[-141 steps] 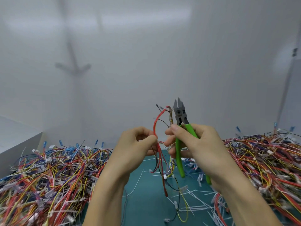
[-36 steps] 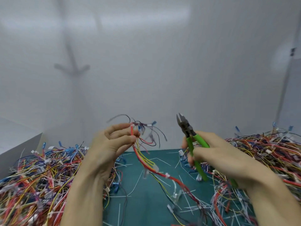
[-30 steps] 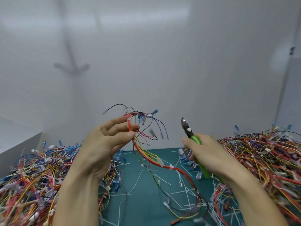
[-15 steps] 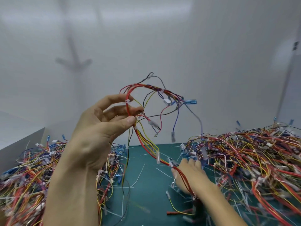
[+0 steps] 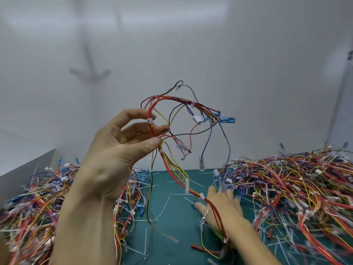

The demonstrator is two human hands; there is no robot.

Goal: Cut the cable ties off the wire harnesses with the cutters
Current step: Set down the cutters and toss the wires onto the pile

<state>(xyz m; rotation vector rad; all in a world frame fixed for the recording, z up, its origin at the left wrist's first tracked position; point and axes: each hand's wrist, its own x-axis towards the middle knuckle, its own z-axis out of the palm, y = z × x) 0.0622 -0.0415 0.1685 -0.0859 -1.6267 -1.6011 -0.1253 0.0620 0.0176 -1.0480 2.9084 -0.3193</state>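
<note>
Above desk centre: wire harness [image 5: 172,98] is held raised by the left hand. Its top is looped over, and its lower run is trailed down and to the right toward the desk [image 5: 172,222].
Left hand [image 5: 114,150]: raised. The red bundle is pinched between thumb and fingertips, and the index finger is stretched out behind the bundle.
Right hand [image 5: 221,205]: kept low over the desk, palm down, fingers straight and spread, nothing gripped. It is motion-blurred, so contact with the desk cannot be told.
Lower run: seen crossing the right hand. Whether it touches the hand cannot be told.
Cable ties [image 5: 150,121]: white, fastened on the red bundle just above and just below the pinch. More are seen on the loop and on the lower run.
Connectors: blue one [image 5: 226,119] and white one [image 5: 196,119] are hung from the top loop.
Green sliver [image 5: 219,234]: seen on the desk under the right wrist. Whether it is the cutters' handle cannot be told.
Desk surface: teal, strewn with cut white tie ends [image 5: 166,205].
Harness piles: one is heaped at left [image 5: 38,203] and one at right [image 5: 296,188], with the hands between them.
</note>
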